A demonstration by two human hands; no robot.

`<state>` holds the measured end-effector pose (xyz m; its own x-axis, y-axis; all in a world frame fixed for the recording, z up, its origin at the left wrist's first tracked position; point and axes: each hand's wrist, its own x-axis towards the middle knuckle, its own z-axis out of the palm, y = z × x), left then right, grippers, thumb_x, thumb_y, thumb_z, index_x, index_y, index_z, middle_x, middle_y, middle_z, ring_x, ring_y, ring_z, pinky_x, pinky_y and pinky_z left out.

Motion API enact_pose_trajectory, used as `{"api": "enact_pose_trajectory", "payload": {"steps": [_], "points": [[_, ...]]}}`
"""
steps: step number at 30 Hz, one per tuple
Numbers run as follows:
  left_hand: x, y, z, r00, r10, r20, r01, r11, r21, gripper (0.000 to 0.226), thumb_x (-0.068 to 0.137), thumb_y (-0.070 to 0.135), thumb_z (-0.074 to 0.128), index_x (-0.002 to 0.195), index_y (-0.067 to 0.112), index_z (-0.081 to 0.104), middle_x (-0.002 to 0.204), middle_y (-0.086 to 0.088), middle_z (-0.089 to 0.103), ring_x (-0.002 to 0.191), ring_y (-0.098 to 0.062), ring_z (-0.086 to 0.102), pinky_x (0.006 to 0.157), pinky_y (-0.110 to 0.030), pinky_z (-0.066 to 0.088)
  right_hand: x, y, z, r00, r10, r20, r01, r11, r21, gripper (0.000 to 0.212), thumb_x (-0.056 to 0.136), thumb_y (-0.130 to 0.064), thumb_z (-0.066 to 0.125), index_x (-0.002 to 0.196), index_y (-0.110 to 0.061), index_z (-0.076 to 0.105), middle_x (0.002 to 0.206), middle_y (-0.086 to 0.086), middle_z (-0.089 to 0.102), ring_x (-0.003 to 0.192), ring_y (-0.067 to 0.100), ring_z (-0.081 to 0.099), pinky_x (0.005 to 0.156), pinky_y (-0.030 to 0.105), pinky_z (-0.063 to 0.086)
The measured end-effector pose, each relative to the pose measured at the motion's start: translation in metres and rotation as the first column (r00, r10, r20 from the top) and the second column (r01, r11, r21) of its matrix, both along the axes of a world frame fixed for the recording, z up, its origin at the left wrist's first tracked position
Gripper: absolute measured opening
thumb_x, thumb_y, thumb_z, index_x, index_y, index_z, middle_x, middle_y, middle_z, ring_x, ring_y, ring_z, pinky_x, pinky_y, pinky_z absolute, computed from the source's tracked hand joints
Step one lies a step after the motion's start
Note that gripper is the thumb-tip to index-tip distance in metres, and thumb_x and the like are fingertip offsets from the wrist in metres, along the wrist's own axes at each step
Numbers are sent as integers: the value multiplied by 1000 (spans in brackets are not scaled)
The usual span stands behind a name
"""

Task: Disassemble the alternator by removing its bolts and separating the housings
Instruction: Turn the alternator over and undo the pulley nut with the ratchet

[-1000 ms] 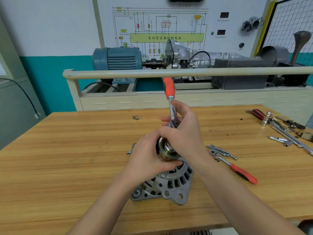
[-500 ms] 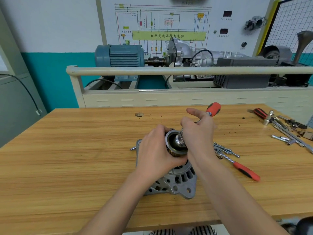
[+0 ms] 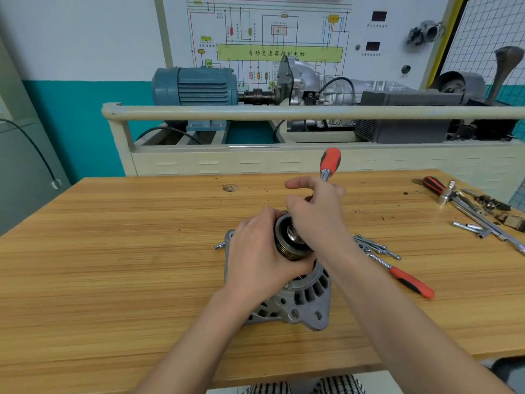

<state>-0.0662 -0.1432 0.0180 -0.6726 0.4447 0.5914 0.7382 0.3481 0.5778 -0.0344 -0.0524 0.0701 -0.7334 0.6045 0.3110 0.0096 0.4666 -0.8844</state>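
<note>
Since half a second ago the red-handled ratchet wrench [image 3: 329,163] swung back up a bit. Right hand [image 3: 318,217] has its fingers curled round the shank, index sticking out. Left hand [image 3: 255,257] grips the dark grooved pulley [image 3: 287,243] of the grey cast-aluminium alternator [image 3: 301,302], which sits mid wooden table [image 3: 113,265]. Loose long bolts [image 3: 377,247] lie just right.

Wooden workbench [image 3: 113,280], alternator [image 3: 301,305] resting on it, red-handled ratchet [image 3: 409,282] and loose bolts [image 3: 377,247] beside, tools [image 3: 477,211] far right
</note>
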Motion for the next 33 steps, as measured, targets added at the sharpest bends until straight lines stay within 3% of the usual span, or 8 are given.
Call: {"api": "enact_pose_trajectory", "payload": {"steps": [7, 12, 16, 18, 22, 26, 30, 33], "points": [[-4, -1, -1, 999, -34, 16, 34, 999, -2, 49, 54, 49, 74, 89, 20, 55, 73, 14, 61, 77, -1, 58, 73, -23, 43, 4, 13, 3, 896, 443, -40, -436, 893, 112, 39, 78, 5, 58, 97, -29, 59, 114, -5, 40, 61, 6, 45, 62, 18, 42], [-5, -3, -1, 999, -34, -22, 33, 999, -15, 46, 54, 51, 72, 82, 23, 49, 69, 19, 53, 85, 4, 50, 66, -10, 34, 6, 27, 22, 658, 728, 193, -753, 624, 209, 67, 72, 4, 53, 133, -20, 37, 112, -11, 44, 73, 4, 45, 64, 15, 39], [-6, -5, -2, 999, -27, -34, 26, 999, -36, 46, 56, 61, 67, 81, 25, 56, 74, 20, 56, 77, -2, 53, 64, -13, 37, 2, 31, 43, 540, 624, 565, -840, 445, 312, 95, 81, 6, 62, 152, -29, 9, 142, -29, 32, 127, 3, 28, 108, 29, 26], [-6, -7, -1, 999, -9, -45, 7, 999, -43, 41, 57, 62, 67, 68, 24, 55, 65, 18, 56, 70, -3, 56, 57, -17, 36, 4, 28, 47, 552, 535, 640, -833, 382, 400, 91, 83, -3, 63, 151, -37, 14, 118, -45, 36, 112, -13, 23, 106, 14, 13], [-4, -10, -1, 995, -89, -48, 89, 996, -2, 28, 63, 55, 70, 82, 42, 53, 75, 24, 60, 79, 1, 62, 62, -18, 47, 24, 21, 39, 628, 566, 535, -774, 382, 504, 77, 82, 5, 58, 130, -54, 44, 109, -14, 51, 93, -35, 9, 80, -9, -4], [-7, -9, -3, 992, -37, -118, 22, 992, -127, 38, 67, 62, 51, 82, 29, 60, 62, 20, 46, 61, -7, 55, 51, -9, 30, 38, 22, 26, 668, 566, 483, -724, 346, 597, 69, 72, 13, 59, 95, -52, 69, 130, -30, 54, 118, -8, 24, 106, 22, 2], [-6, -10, -2, 993, 5, -114, -7, 1000, -20, 49, 60, 61, 54, 82, 18, 63, 61, 18, 49, 58, -12, 51, 54, -17, 29, 45, 21, 31, 628, 565, 535, -762, 307, 570, 92, 62, 11, 59, 74, -79, 47, 126, -7, 64, 135, 0, 13, 110, 39, -4], [-5, -10, -1, 990, -22, -140, 18, 999, -30, 56, 59, 62, 58, 92, 17, 65, 72, 13, 62, 71, -12, 57, 64, -23, 34, 45, 29, 39, 557, 584, 590, -820, 274, 503, 45, 64, -6, 65, 91, -42, 63, 154, -12, 28, 144, 2, -8, 114, 40, -15]]}}
